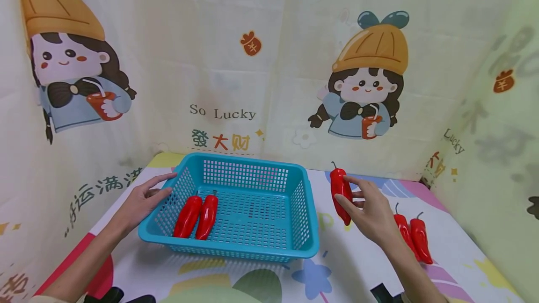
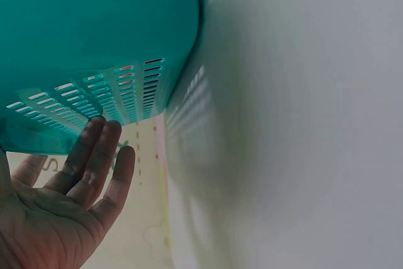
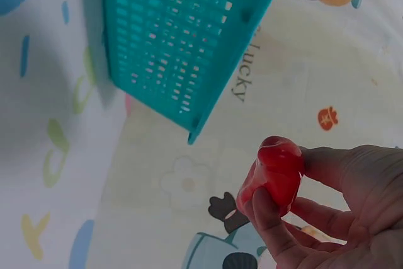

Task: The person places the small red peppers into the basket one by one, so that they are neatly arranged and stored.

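Observation:
My right hand (image 1: 375, 212) pinches a red chili pepper (image 1: 339, 190) between thumb and fingers, stem up, above the table to the right of the blue plastic basket (image 1: 227, 249). Seen end-on in the right wrist view, the same pepper (image 3: 277, 171) is gripped by the fingertips, apart from the basket. Two more red peppers (image 1: 187, 216) lie side by side in the left part of the basket. Against the basket's left side rests my left hand (image 1: 141, 205); in the left wrist view its fairly straight fingers (image 2: 94, 162) touch the outer slotted wall.
Another pair of red peppers (image 1: 421, 240) lies on the table at the right, partly behind my right forearm. A colorful printed cloth (image 1: 252, 284) covers the table. Cartoon-printed curtains (image 1: 273, 88) stand close behind and on both sides.

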Motion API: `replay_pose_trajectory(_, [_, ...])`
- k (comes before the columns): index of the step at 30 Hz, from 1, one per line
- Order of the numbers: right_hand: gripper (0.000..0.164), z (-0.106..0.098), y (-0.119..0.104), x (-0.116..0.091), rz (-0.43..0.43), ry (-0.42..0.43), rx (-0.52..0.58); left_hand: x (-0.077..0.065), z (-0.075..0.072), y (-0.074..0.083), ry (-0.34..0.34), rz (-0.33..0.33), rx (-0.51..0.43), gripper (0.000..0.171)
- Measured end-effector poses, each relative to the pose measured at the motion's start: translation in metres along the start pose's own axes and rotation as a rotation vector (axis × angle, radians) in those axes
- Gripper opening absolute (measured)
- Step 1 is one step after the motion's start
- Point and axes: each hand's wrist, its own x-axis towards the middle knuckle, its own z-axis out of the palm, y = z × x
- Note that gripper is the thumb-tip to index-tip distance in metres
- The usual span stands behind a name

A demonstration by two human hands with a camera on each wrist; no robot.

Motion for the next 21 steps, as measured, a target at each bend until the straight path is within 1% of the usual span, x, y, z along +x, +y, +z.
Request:
replay_pose_trajectory(5, [0.069, 0.003, -0.009, 0.002, -0.027, 0.001, 0.04, 0.0, 0.0, 0.0, 0.002, 0.0, 0.01, 0.063])
replay_pose_trajectory(13, [0.069, 0.011, -0.028, 0.006, -0.024, -0.021, 0.115, 0.0, 0.0, 0.0, 0.001, 0.007, -0.004, 0.063])
replay_pose_trajectory(21, [0.071, 0.02, -0.044, 0.011, -0.047, -0.04, 0.159, 0.0, -0.001, -0.001, -0.006, 0.012, -0.007, 0.062])
